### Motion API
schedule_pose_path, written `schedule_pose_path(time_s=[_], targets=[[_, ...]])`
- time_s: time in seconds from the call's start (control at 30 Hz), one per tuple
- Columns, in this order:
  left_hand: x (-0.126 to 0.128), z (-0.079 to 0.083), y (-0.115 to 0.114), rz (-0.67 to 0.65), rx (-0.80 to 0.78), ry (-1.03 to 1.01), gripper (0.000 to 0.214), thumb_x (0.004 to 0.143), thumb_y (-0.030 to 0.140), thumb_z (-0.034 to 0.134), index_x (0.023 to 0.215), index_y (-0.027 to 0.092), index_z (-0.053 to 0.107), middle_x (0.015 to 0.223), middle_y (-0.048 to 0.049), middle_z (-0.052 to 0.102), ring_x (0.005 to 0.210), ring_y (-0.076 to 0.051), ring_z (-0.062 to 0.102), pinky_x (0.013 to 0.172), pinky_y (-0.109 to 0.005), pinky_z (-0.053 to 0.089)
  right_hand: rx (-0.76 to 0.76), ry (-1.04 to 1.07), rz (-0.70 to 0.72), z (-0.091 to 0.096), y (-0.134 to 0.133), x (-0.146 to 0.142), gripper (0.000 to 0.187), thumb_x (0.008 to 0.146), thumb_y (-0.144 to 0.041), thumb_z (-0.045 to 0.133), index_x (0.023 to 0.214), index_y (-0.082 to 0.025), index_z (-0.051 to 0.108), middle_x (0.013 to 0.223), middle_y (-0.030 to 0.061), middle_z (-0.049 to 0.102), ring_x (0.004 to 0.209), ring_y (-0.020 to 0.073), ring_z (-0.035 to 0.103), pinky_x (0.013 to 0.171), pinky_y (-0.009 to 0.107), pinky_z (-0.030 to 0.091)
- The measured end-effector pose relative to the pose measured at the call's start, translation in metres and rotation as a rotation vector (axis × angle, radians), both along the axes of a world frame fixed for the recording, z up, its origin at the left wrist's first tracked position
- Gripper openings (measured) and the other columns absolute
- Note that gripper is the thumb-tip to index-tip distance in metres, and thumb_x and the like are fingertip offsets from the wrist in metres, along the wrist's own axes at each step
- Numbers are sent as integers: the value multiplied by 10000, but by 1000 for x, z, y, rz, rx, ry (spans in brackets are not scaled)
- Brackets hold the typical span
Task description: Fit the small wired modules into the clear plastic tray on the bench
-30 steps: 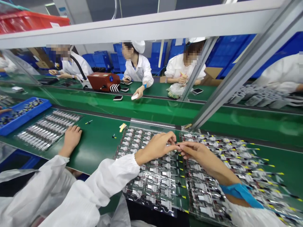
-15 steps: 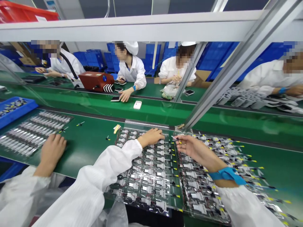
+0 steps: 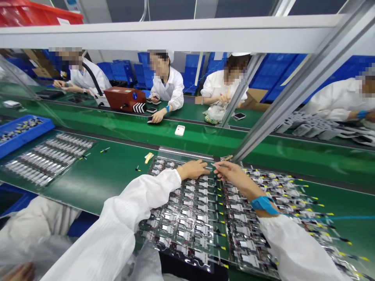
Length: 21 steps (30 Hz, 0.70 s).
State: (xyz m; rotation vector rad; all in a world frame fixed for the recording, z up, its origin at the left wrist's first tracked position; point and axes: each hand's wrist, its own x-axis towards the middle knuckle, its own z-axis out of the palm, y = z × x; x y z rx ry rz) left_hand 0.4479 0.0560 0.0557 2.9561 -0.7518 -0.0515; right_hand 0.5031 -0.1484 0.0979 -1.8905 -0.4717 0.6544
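A clear plastic tray point(image 3: 187, 212) lies before me, filled with rows of small white-and-silver parts with thin wires. My left hand point(image 3: 195, 169) rests on its far right corner, fingers bent down and together; what lies under the fingertips is hidden. Just right of it, my right hand point(image 3: 231, 173) is closed in a pinch on a small white strip point(image 3: 213, 165). Its thumb and finger are close to my left fingertips. Along the tray's right side stick out several thin strips with black pieces and yellow ends point(image 3: 219, 212). A blue wrist strap point(image 3: 264, 205) circles my right wrist.
A second filled tray point(image 3: 244, 234) lies at right. More silver parts point(image 3: 49, 158) and a blue bin point(image 3: 26, 130) are at left. A metal post point(image 3: 293, 89) slants up at right. Co-workers sit across the green belt point(image 3: 131, 124), which carries a white case point(image 3: 179, 130).
My right hand has moved nearer my left fingertips. A neighbour's hand at left has drawn back from the table. Across the belt, a co-worker's hand has picked up a dark phone-like object. The view has shifted slightly.
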Motion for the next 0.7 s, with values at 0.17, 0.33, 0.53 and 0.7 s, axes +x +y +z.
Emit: schedule_pose_path(time_s=[0.17,0.33,0.53,0.7], targets=[[-3,-1,0,54,-77,-19,304,942,188,576,1237,219,640,1142,-122,605,1011,-272,580,820,-353,486,-219,-231,45,-8,0,12,303,829,-424,609,968,-176,713,766,39,710,698,179,648,618,278,496],[-3,0,5,67,-126,-5,274,971,281,601,1231,195,622,1151,-115,624,1044,-276,606,853,-354,495,-383,-432,76,-13,1,14,154,824,-299,622,856,-205,740,760,23,707,748,195,634,692,289,439],[-1,-7,1,104,-270,-16,293,971,225,626,1251,137,628,1158,-129,684,1141,-267,617,1009,-370,465,-530,-590,115,-15,6,11,171,887,-233,590,941,-208,750,909,61,753,866,219,676,740,287,419],[1,-17,-3,206,-431,30,259,973,257,637,1209,154,668,1170,-114,703,1109,-244,655,959,-333,484,-622,-649,144,-14,9,6,196,916,-229,572,995,-223,752,972,77,767,931,236,693,753,283,426]])
